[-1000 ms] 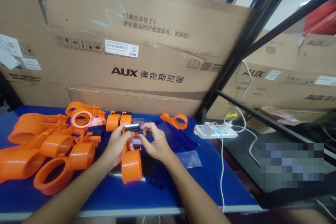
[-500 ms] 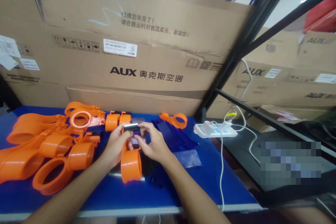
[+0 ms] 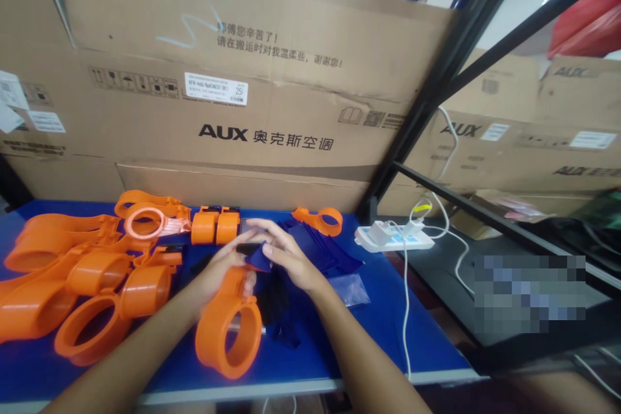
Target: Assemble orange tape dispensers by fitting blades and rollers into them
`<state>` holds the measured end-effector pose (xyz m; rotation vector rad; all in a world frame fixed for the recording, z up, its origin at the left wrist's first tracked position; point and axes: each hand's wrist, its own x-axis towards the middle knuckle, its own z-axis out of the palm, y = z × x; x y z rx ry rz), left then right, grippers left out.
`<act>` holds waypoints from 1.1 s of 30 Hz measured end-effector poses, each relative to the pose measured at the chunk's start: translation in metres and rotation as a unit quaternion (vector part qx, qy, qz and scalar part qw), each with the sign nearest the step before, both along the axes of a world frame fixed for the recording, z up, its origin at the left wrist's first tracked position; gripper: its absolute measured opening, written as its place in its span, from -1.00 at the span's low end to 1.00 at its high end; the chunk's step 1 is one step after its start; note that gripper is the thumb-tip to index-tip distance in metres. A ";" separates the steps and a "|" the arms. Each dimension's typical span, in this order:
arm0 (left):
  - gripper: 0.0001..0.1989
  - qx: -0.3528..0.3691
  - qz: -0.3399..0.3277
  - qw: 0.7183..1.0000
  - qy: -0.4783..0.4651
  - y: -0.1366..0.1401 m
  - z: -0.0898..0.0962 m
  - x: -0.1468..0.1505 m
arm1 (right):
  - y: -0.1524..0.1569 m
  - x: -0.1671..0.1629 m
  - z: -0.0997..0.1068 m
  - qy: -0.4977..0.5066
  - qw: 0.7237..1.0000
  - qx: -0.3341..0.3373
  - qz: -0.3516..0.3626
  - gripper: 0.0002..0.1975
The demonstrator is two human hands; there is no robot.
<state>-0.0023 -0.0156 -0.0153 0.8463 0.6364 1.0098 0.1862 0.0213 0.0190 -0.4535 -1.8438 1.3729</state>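
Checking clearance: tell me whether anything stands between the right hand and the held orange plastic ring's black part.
Yes: a thin blue flat piece lies between fingers of the right hand and part of the ring's black part.

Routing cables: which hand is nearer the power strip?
Right. The right hand is left of the power strip; the left hand is farther left, holding an orange ring.

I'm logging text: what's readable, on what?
"AUX 奥克斯空调": large carton
"师傅您辛苦了! 请在搬运时对我温柔些,谢谢您!": same
"KFR-46G…": central white label
"25": same
"AUX": right-hand cartons
Umbrella, arrows, book: large carton
Others: too small
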 end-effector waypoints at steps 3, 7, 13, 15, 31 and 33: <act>-0.34 -0.023 -0.003 1.000 -0.014 0.000 -0.001 0.000 | -0.003 -0.003 0.000 0.016 1.000 -0.019 -0.004 -0.47; -0.36 -0.021 -0.006 0.997 -0.079 0.000 0.005 0.003 | 0.000 -0.006 -0.002 0.044 0.994 -0.015 -0.098 -0.55; -0.53 0.002 0.045 0.998 -0.041 0.005 0.003 0.009 | 0.002 -0.007 -0.006 -0.013 0.984 0.013 -0.178 -0.61; -0.57 -0.003 0.060 0.998 -0.020 0.008 0.000 0.009 | 0.000 -0.009 -0.007 -0.031 0.983 0.009 -0.179 -0.63; -0.53 -0.016 0.093 0.996 0.011 0.009 -0.003 0.012 | 0.010 0.000 -0.008 -0.094 0.959 0.117 -0.239 -0.73; -0.52 -0.047 0.095 0.994 0.001 0.009 -0.003 0.011 | 0.020 0.016 -0.007 -0.160 0.907 0.185 -0.343 -0.66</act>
